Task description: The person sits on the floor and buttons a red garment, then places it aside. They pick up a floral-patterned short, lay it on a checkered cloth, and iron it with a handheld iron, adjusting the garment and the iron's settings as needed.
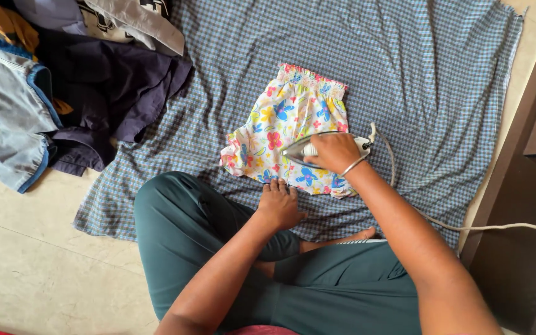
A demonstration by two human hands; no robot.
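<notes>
Ironing shot, looking straight down from my head cam. Checked blue cloth (404,80) was spread flat on the tile floor (32,267), so I'll place everything off that. Near its middle lay a small floral garment (286,121), white with bright flowers and a pink gathered waistband on its far edge. My right hand (333,152) was wrapped tight around the handle of an iron (305,149), which sat on the near part of the garment with its tip pointing left. A white cord (497,227) trailed from the iron's back, over the cloth's right side and off it. My left hand (278,203) wasn't gripping anything, fingers pressed down just at the garment's near hem, on the cloth. My crossed legs in green trousers (181,229) covered the cloth's near edge. Off the cloth's far left corner sat a pile of clothes (44,80), dark and denim pieces, partly overlapping it.
</notes>
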